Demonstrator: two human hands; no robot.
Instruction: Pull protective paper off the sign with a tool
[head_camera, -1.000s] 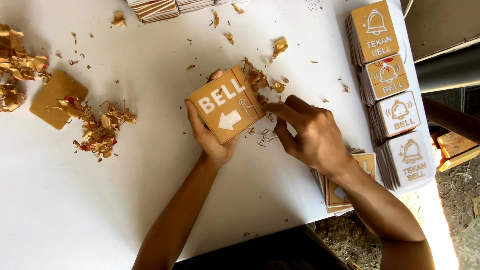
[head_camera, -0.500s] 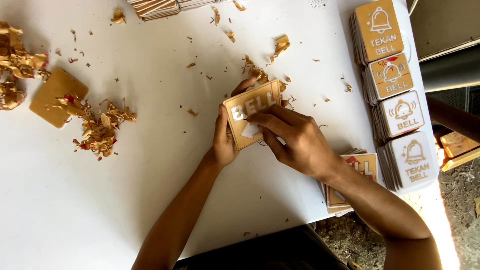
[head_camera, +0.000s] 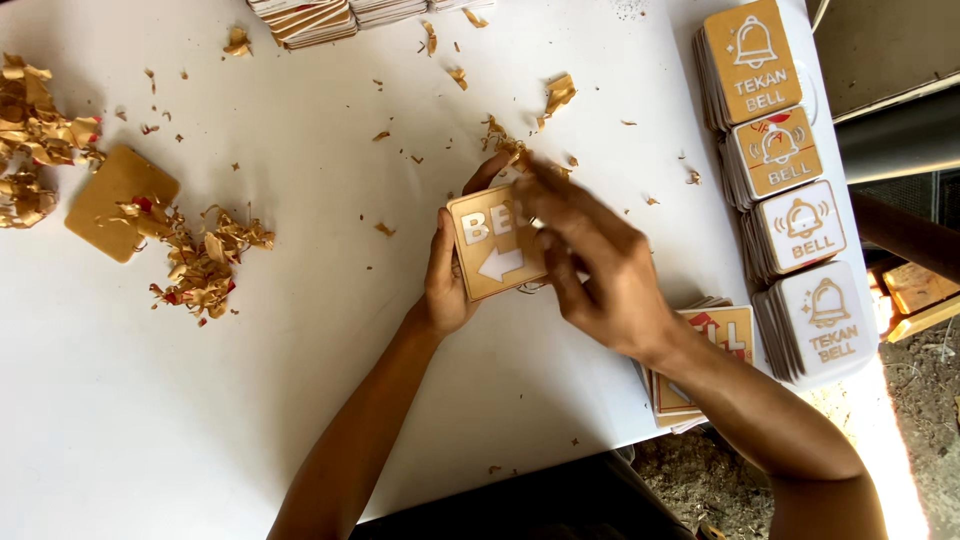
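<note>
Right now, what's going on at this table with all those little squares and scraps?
A person holds a square tan sign plate with white lettering and an arrow in the left hand, above a white table. The right hand works at its right edge, fingers blurred. Paper-like peelings lie scattered about, and stacks of similar plates line the table's right side.

A sign (head_camera: 497, 245) sits mid-table (head_camera: 300, 400), between the left hand (head_camera: 445, 280) and the right hand (head_camera: 590, 260) (which overlaps its right side). Sign stacks (head_camera: 785, 190) line the right edge; more stacks (head_camera: 340, 15) at the far edge. Scraps (head_camera: 200, 260) and a plate (head_camera: 115, 200) lie toward the left edge.
</note>
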